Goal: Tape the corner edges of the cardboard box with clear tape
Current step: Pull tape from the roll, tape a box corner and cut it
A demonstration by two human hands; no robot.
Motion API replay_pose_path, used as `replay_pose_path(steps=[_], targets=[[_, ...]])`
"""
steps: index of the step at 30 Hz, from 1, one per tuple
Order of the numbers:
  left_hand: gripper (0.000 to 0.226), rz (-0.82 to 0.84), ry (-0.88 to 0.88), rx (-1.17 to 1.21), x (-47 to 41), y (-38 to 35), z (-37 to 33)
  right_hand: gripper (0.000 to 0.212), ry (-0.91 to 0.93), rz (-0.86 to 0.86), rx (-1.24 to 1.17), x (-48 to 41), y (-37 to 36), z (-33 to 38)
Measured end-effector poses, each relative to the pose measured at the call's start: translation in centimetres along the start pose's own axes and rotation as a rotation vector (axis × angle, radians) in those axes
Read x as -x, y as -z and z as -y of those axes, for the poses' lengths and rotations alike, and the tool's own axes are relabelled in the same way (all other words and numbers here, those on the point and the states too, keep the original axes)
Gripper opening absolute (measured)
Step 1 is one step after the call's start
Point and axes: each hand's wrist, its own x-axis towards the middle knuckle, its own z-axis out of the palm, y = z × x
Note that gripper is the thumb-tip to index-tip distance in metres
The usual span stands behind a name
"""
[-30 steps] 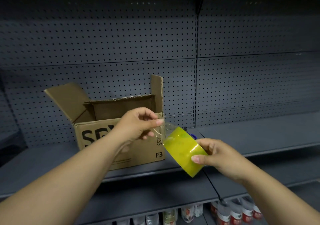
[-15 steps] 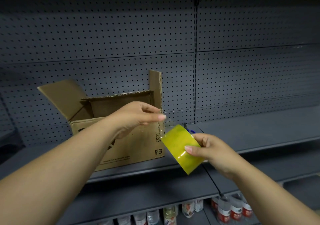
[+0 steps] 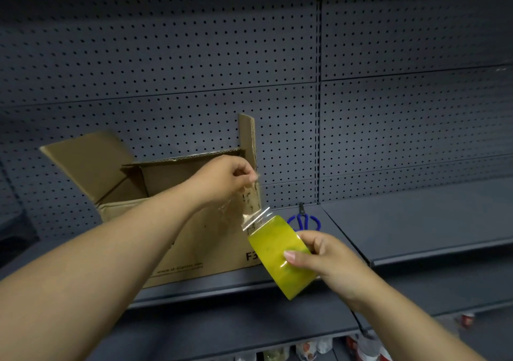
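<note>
Beyond both hands, a dark pegboard wall [image 3: 388,41] across the whole background. Below and ahead of the hands, a grey metal shelf [image 3: 416,227], carrying the cardboard box [image 3: 219,244] just under and behind the left hand [image 3: 224,177]. Open at the top, flaps raised, one narrow flap [image 3: 247,138] standing upright right behind the left knuckles. Near right corner edge directly below the left fingertips, apparently not yet taped, though hard to judge through clear film. Probably light and empty. Stiff along the corrugated walls, yet easy to shove along smooth metal, so better smoothed down gently at the corner than pushed hard. Right hand [image 3: 319,255] lower and to the right, well apart from the left, clamped around the yellowish tape roll [image 3: 277,258], thumb across the outer face, fingers behind and out of view. Rigid, light, slick on the outside; best gripped across the width as here, or through the core. Between the two hands, a stretched strip of clear tape [image 3: 249,202], pinched at the free end by the left thumb and fingertips, running down to the roll. Thin, floppy, sticky on one side, likely to fold onto itself or wrinkle; keep taut and hold by the very end only. Just beyond the right hand, blue-handled scissors [image 3: 304,222] lying on the shelf, held by neither hand, likely wanted for the cut.
</note>
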Motion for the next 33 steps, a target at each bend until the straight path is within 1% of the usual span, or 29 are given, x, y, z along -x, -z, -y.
replay_pose_path(steps=[2,5,8,14,18,21,30,33], targets=[[0.018,-0.018,0.016,0.034,-0.5,-0.5,0.2,0.021,-0.017,0.003,-0.01,-0.4,0.2,-0.3],[0.023,-0.11,0.08,0.111,-1.3,-1.2,0.9,0.015,-0.028,0.007,-0.029,-1.1,0.5,-0.7],[0.028,-0.177,0.121,0.137,-1.9,-1.5,1.5,0.018,-0.039,0.01,-0.039,-1.3,0.6,-1.2],[0.024,-0.189,0.174,0.045,-3.2,-2.7,2.7,0.014,-0.068,0.001,-0.065,-1.2,1.1,-2.1],[0.027,-0.229,0.145,-0.078,-3.7,-3.7,3.3,0.015,-0.079,-0.008,-0.065,-1.2,1.3,-2.3],[0.028,-0.262,0.127,-0.099,-3.9,-4.2,3.5,0.015,-0.085,-0.01,-0.071,-1.2,1.5,-2.5],[0.025,-0.249,0.149,-0.061,-4.0,-4.9,3.5,0.016,-0.103,-0.039,-0.077,-1.4,1.5,-3.4],[0.028,-0.2,0.183,-0.039,-3.9,-4.8,3.4,0.014,-0.095,-0.031,-0.091,-1.4,1.6,-3.5]])
